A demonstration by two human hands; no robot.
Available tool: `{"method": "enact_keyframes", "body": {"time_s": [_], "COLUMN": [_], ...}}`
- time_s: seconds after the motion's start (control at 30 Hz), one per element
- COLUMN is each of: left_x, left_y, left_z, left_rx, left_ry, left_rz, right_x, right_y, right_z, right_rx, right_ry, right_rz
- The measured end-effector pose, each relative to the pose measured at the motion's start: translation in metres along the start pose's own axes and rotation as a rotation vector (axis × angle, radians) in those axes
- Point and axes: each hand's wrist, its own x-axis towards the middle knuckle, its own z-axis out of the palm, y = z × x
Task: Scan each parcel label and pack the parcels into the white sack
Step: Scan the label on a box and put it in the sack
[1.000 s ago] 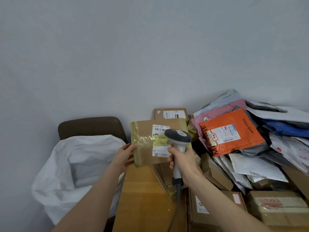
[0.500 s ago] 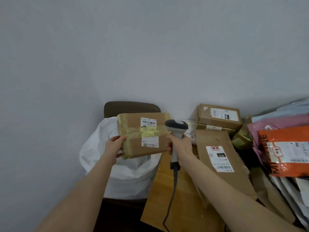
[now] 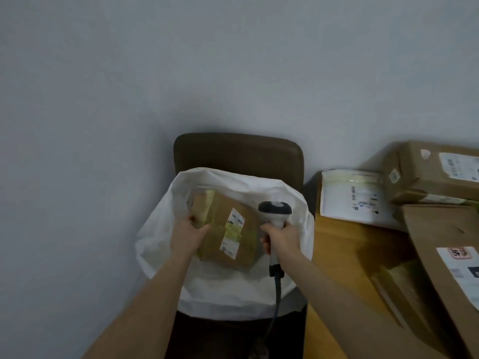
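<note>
With left hand (image 3: 190, 233) clamped on the 9 o'clock edge of the brown parcel (image 3: 220, 208) and right hand (image 3: 281, 238) wrapped round the scanner (image 3: 274, 211) at its 3 o'clock, hands apart, holds the parcel label (image 3: 233, 234) up in the open mouth of the white sack (image 3: 233, 294) on the chair (image 3: 238, 151); whether it rests on anything, cannot tell. Probably the packing step: lower flat toward the sack's 12 o'clock side, release only once seated, and keep the scanner cable clear of the rim. Leaves more parcels (image 3: 355, 200) on the surface (image 3: 334, 255) at 3 o'clock, likely next.
</note>
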Motion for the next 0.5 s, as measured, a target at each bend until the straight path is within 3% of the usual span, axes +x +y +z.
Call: {"method": "enact_keyframes", "body": {"time_s": [0.33,0.43,0.5], "left_x": [0.083,0.086,0.083], "left_y": [-0.042,-0.05,-0.05], "left_z": [0.094,0.113,0.125], "left_rx": [0.056,0.292,0.496], "left_ry": [-0.253,-0.135,-0.214], "left_rz": [-0.019,0.071,0.129], "right_x": [0.089,0.104,0.109], "right_y": [0.061,0.074,0.079], "right_z": [0.026,0.028,0.029], "right_rx": [0.015,0.012,0.006], "right_ry": [0.066,0.097,0.117], "right_rz": [0.154,0.191,0.202]}}
